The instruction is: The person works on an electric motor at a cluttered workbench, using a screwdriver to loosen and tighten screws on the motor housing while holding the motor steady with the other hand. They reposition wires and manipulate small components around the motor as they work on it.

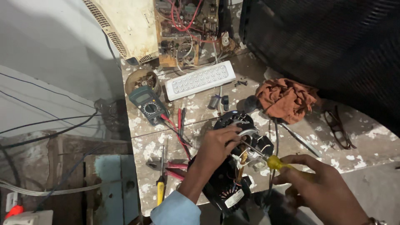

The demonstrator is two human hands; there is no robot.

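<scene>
A black motor housing (227,189) with exposed windings and wires lies on the paint-spattered bench (200,114). My left hand (214,150) grips its upper part, fingers curled over the black round end. My right hand (316,189) holds a yellow-handled screwdriver (273,161). Its metal shaft points up-left into the motor's middle, close to my left fingers.
A green multimeter (149,104) with red and black probes lies left of the motor. Behind it are a white LED panel (200,80), a bowl of small parts (142,81) and an open circuit board (185,31). An orange rag (286,99), glasses (338,127) and pliers (166,166) lie nearby.
</scene>
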